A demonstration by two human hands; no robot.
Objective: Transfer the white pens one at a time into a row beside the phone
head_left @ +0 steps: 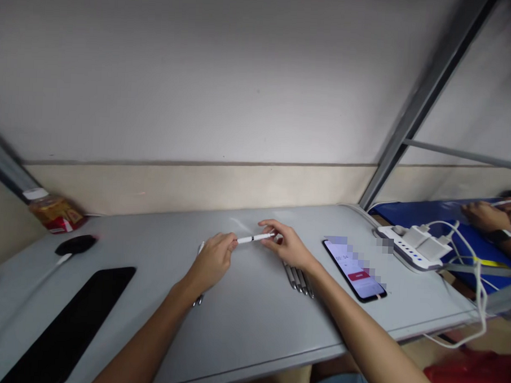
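A slim white pen (247,239) with a dark band at its middle lies level between my two hands, just over the grey desk. Its left end is gripped in the closed fingers of my left hand (212,260). Thumb and fingertips of my right hand (287,246) pinch the other end. Several silver-tipped pens (300,282) lie side by side on the desk, partly hidden under my right wrist. More metal tips (197,301) show beneath my left forearm; the rest of those items is covered.
A lit phone (353,269) and a white power strip (409,249) with chargers and cables are at the right. On the left are a black mat (74,322), a round black object (75,244) and a bottle (55,212). Another person's hands (487,216) rest over a blue surface.
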